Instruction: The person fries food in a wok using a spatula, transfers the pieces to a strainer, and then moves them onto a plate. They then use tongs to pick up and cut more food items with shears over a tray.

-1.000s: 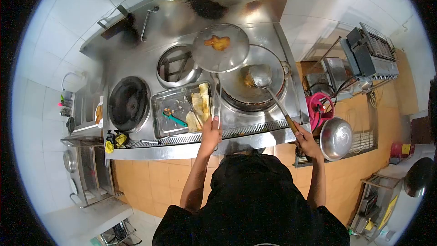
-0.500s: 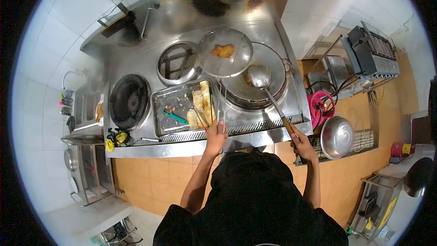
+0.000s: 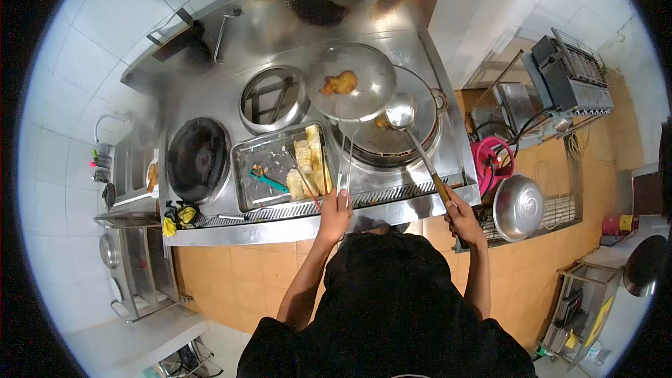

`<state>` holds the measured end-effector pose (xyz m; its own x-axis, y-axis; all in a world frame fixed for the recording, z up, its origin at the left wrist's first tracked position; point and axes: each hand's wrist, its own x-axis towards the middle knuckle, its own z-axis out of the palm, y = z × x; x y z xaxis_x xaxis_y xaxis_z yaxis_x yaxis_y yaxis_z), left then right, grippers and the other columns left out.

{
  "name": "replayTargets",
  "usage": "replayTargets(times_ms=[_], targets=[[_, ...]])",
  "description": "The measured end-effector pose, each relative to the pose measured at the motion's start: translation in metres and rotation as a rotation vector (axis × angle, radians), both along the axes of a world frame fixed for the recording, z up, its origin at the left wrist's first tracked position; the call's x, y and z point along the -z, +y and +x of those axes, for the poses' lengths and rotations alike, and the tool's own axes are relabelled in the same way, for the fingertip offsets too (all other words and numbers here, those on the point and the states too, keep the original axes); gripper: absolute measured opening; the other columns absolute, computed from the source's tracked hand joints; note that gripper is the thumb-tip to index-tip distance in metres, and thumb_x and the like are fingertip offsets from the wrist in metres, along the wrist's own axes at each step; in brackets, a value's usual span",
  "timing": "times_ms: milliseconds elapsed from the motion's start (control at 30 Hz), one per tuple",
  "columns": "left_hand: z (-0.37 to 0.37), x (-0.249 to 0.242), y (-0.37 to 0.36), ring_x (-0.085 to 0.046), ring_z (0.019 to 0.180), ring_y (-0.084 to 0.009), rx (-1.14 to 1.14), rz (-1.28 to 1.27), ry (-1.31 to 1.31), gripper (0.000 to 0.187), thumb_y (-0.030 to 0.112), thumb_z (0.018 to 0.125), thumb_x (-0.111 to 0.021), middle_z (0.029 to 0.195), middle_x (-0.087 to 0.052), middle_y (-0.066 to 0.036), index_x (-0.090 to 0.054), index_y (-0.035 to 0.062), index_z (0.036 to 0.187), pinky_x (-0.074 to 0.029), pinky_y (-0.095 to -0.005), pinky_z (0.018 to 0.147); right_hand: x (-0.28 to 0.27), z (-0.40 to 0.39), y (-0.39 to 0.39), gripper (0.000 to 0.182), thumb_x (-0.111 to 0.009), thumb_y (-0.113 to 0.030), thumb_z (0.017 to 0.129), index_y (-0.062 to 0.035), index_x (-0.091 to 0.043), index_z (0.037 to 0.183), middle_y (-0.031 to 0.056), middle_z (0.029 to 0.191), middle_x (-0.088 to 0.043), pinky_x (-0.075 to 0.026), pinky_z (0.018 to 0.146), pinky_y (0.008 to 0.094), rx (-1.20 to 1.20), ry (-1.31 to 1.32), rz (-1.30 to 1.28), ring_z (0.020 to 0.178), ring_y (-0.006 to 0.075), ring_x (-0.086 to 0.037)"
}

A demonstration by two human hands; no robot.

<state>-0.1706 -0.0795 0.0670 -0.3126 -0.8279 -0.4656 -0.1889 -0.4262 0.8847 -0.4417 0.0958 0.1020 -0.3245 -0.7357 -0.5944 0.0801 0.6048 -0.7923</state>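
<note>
Fingers [image 3: 343, 198] clenched: strainer [image 3: 367, 94] and ladle [image 3: 400, 112].
Head view: left hand [image 3: 335, 218] grips the strainer, fried food [image 3: 339, 83] on it, partly over the pan [image 3: 376, 143]. Right hand [image 3: 465, 222] grips the ladle, scoop end within the pan's outline.

- Stainless-steel surface [image 3: 192, 94], slotted strip [image 3: 392, 195] along its front
- At left, blackened round pan [image 3: 197, 159]
- Mid-surface, raised metal ring [image 3: 300, 110]
- Before the ring, rectangular tray [image 3: 266, 150]
- At right, wide wok [image 3: 386, 147]
- Front-left corner, black-and-yellow bundle [image 3: 185, 215]

Strainer [image 3: 371, 84] apparently farther over wok [image 3: 381, 143]
</note>
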Motion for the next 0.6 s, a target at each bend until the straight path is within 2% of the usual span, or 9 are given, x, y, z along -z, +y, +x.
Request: replayTargets(times_ms=[133,200,333,367,467,500,533,600], targets=[[0.013,-0.001,-0.007,-0.037,0.043,-0.0085,0.052,0.146,0.041,0.028,0.028,0.101,-0.045,0.058,-0.043,0.0,-0.048,0.0066,0.083,-0.028,-0.0267,0.038,0.003,0.002,-0.002,0.05,-0.046,-0.032,0.1,-0.0229,-0.035,0.148,-0.0017,0.065,-0.043,-0.033,0.04,0.0228,0.014,0.003,-0.018,0.045,0.0052,-0.034],[0.002,0.005,0.003,-0.039,0.045,-0.0097,0.042,-0.055,-0.007,0.027,0.025,0.101,-0.046,0.058,-0.044,-0.002,-0.048,0.005,0.083,-0.029,-0.0281,0.038,0.005,0.006,0.001,0.049,-0.046,-0.032,0.1,-0.023,-0.035,0.148,-0.0017,0.065,-0.043,-0.033,0.04,0.0228,0.012,0.007,-0.008,0.045,0.0053,-0.034],[0.018,-0.016,-0.015,-0.045,0.048,-0.0151,0.092,0.081,-0.052,0.026,0.024,0.099,-0.047,0.063,-0.048,-0.006,-0.05,0.0002,0.087,-0.037,-0.0333,0.046,0.002,0.004,-0.005,0.049,-0.045,-0.03,0.101,-0.0231,-0.035,0.148,-0.0022,0.064,-0.042,-0.033,0.041,0.0231,-0.005,0.023,0.009,0.047,0.0057,-0.035],[0.015,0.004,-0.013,-0.045,0.048,-0.0144,0.102,-0.152,-0.102,0.026,0.024,0.099,-0.047,0.064,-0.05,-0.006,-0.051,-0.0004,0.089,-0.037,-0.032,0.046,0.002,0.006,-0.006,0.049,-0.045,-0.03,0.101,-0.0231,-0.035,0.148,-0.0022,0.064,-0.042,-0.033,0.041,0.0231,-0.007,0.021,0.011,0.047,0.0057,-0.035],[0.012,-0.004,-0.003,-0.046,0.05,-0.0148,0.09,-0.124,-0.12,0.025,0.022,0.099,-0.047,0.063,-0.05,-0.007,-0.051,-0.001,0.089,-0.037,-0.0329,0.047,-0.001,0.005,-0.008,0.049,-0.045,-0.028,0.101,-0.0233,-0.035,0.148,-0.0025,0.064,-0.042,-0.033,0.041,0.023,-0.012,0.059,0.008,0.047,0.0056,-0.035],[0.014,-0.02,-0.01,-0.048,0.053,-0.0162,0.107,-0.065,-0.124,0.027,0.022,0.099,-0.046,0.062,-0.051,-0.008,-0.051,-0.0022,0.089,-0.039,-0.0342,0.051,-0.003,0.004,-0.01,0.048,-0.043,-0.027,0.101,-0.0238,-0.034,0.148,-0.003,0.064,-0.04,-0.033,0.041,0.023,-0.006,0.06,0.008,0.047,0.0056,-0.035],[0.014,-0.014,-0.012,-0.048,0.053,-0.0162,0.101,-0.06,-0.126,0.027,0.022,0.099,-0.046,0.062,-0.051,-0.008,-0.051,-0.0022,0.089,-0.039,-0.0342,0.051,-0.003,0.006,-0.01,0.047,-0.042,-0.025,0.102,-0.0244,-0.033,0.149,-0.0035,0.064,-0.038,-0.033,0.041,0.023,-0.001,0.058,0.014,0.047,0.0056,-0.034],[0.018,0.005,-0.011,-0.035,0.044,-0.006,0.144,-0.3,-0.131,0.019,0.025,0.1,-0.047,0.062,-0.042,0.003,-0.05,0.0069,0.106,-0.028,-0.0245,0.038,0.005,0.003,-0.01,0.047,-0.041,-0.023,0.102,-0.0244,-0.033,0.149,-0.004,0.063,-0.037,-0.033,0.041,0.0226,0.006,0.042,-0.005,0.047,0.0054,-0.034]])
